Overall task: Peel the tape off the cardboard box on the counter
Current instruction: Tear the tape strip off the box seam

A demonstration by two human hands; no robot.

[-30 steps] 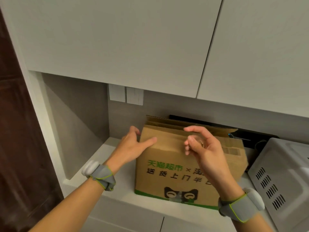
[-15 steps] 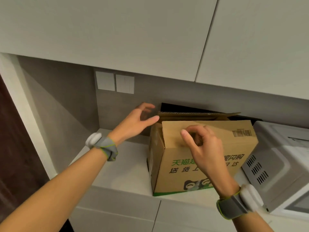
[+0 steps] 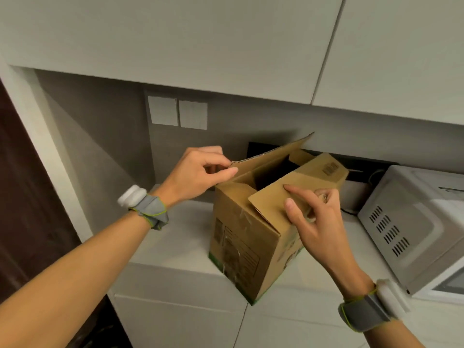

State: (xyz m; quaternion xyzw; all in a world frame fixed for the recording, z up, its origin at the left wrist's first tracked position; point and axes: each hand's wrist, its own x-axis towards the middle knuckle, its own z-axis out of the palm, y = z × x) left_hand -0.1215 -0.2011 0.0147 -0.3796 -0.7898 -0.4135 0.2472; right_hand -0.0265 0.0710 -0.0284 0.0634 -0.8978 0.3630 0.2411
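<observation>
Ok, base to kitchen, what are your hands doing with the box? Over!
Left hand pinches the far flap at its corner. Right hand grips the near flap. Cardboard box on counter, top open, clear tape showing on its side. Microwave close on the right.

Honestly nothing's legible for me here. The cardboard box (image 3: 253,222) has a boxed printed panel (image 3: 241,252) on its side and a small dark stamp (image 3: 330,169) on the flap, both too blurry to read.
</observation>
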